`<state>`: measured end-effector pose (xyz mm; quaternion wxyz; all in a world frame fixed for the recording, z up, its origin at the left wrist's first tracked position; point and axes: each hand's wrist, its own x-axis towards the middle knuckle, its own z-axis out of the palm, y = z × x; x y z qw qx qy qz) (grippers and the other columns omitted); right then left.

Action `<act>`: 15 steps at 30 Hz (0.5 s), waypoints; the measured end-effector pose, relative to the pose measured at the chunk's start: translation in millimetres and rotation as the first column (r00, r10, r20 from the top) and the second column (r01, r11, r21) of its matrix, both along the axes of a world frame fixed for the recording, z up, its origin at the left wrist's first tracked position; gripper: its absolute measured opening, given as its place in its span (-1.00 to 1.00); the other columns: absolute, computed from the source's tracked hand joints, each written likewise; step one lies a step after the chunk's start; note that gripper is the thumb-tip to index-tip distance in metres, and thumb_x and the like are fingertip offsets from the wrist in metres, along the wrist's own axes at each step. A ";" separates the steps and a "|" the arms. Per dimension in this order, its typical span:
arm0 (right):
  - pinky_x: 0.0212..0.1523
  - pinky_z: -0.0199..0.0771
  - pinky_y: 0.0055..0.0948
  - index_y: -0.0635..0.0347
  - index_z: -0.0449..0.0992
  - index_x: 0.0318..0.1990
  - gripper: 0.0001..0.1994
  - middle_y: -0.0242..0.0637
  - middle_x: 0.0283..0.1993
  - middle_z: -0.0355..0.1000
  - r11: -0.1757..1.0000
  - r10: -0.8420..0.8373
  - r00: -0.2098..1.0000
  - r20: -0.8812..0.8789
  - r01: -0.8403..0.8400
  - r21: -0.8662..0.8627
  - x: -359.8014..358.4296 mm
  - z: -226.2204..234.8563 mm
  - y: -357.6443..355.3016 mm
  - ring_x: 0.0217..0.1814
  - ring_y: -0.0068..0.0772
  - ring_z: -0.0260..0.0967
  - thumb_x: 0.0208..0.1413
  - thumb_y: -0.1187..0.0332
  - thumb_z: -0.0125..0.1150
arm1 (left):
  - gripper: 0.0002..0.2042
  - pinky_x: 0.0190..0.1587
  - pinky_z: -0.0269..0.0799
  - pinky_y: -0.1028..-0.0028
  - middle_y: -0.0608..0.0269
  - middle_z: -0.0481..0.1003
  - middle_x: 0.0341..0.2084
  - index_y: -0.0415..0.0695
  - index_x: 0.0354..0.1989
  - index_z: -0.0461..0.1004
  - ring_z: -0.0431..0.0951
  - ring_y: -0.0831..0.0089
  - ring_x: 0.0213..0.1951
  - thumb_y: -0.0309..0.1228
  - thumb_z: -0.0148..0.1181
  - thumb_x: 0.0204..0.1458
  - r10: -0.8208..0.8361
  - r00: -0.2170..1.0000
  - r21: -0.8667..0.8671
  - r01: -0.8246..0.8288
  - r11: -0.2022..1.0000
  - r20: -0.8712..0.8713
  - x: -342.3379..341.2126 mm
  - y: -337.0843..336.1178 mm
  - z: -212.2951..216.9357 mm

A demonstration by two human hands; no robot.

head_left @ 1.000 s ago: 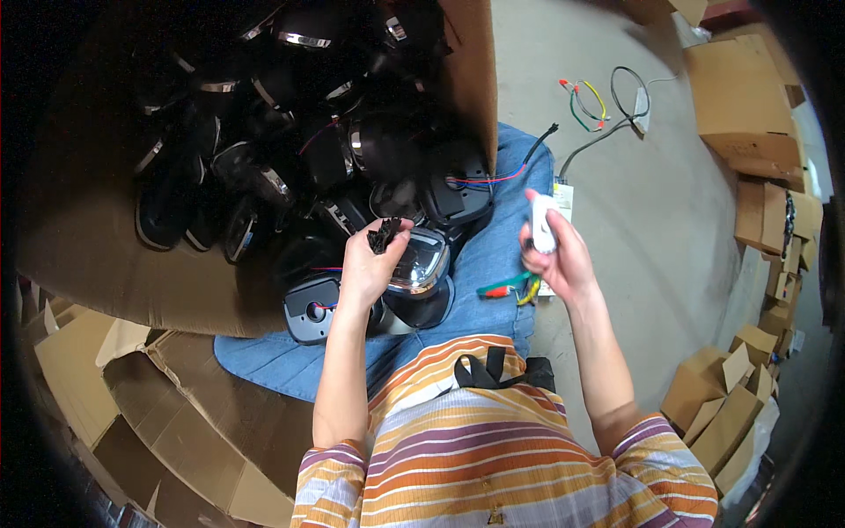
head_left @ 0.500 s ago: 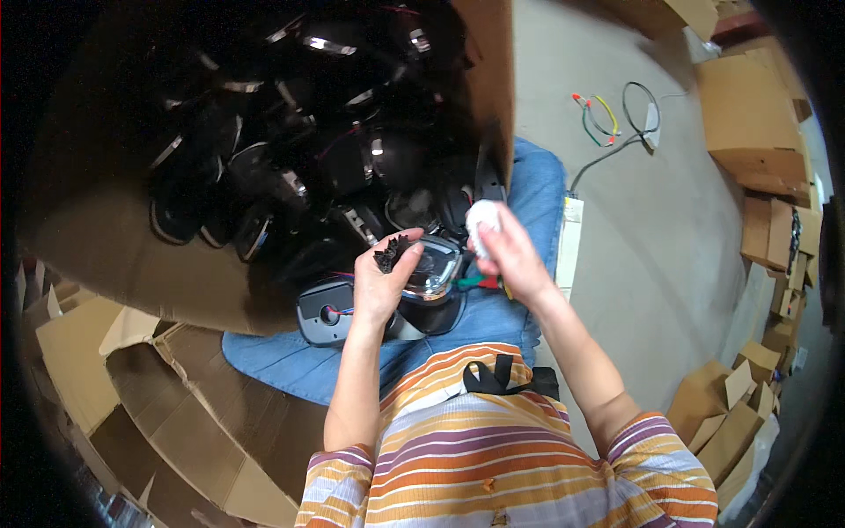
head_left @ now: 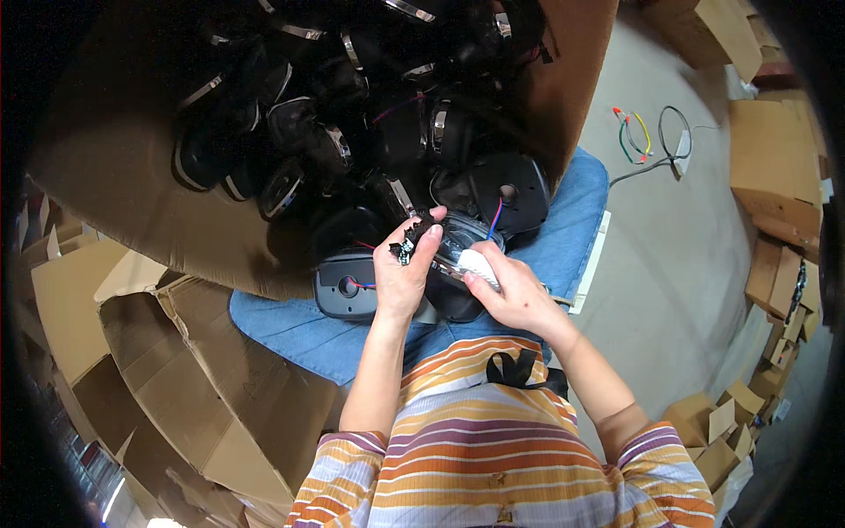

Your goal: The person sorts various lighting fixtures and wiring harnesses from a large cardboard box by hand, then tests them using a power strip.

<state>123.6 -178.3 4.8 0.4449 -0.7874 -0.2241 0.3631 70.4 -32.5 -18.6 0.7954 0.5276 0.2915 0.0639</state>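
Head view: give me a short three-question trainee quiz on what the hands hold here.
1. True or false: the right hand holds a small white tool.
2. What does the left hand pinch? A) a green cable B) a small black part C) a cardboard flap
3. What fills the big cardboard box ahead?

Key:
1. True; the white tool sits in its fingers.
2. B, the small black part.
3. A pile of black speakers.

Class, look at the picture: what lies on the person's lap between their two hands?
In the head view, a black speaker with red and blue wires lies between the left hand and the right hand, which grips a white tool.
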 end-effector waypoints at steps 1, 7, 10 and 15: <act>-0.35 0.28 -0.20 0.26 0.19 -0.22 -0.70 0.06 -0.40 0.33 0.999 0.030 1.000 0.002 -0.030 -0.044 -1.6 0.3 0.1 -0.33 0.07 0.29 -0.05 0.25 -0.05 | -0.82 -0.38 0.19 0.72 0.42 0.40 -0.46 -0.27 -0.31 0.41 0.27 0.74 -0.47 -0.46 0.05 -0.09 -0.019 1.000 0.015 0.019 1.000 -0.007 -0.5 1.2 3.4; -0.32 0.27 -0.14 0.22 0.16 -0.12 -0.65 0.09 -0.34 0.32 0.993 0.119 0.993 0.020 -0.118 -0.025 -12.0 4.8 7.5 -0.30 0.10 0.28 -0.06 0.26 -0.04 | -0.84 -0.57 0.07 0.75 0.31 0.40 -0.55 -0.27 -0.41 0.38 0.20 0.71 -0.62 -0.41 0.03 -0.09 0.051 0.995 -0.135 -0.039 0.990 0.087 -23.2 11.1 5.3; -0.29 0.28 -0.15 0.19 0.09 0.00 -0.55 0.12 -0.30 0.32 0.997 0.077 0.996 -0.039 -0.076 0.020 -18.6 5.7 6.8 -0.28 0.13 0.27 -0.06 0.26 -0.03 | -0.86 -0.62 0.04 0.75 0.29 0.37 -0.65 -0.28 -0.45 0.37 0.19 0.70 -0.67 -0.44 0.02 -0.09 0.070 0.997 -0.158 -0.063 0.985 0.039 -54.1 31.1 4.6; -0.25 0.29 -0.30 0.22 0.00 0.07 -0.48 0.07 -0.31 0.33 0.986 -0.150 0.985 -0.081 0.154 0.057 -19.0 9.0 -10.5 -0.27 -0.01 0.33 -0.06 0.33 -0.02 | -0.87 -0.62 0.03 0.73 0.35 0.34 -0.70 -0.30 -0.48 0.41 0.20 0.71 -0.66 -0.47 0.02 -0.10 0.016 0.985 0.049 -0.007 0.999 -0.173 -98.2 56.5 0.1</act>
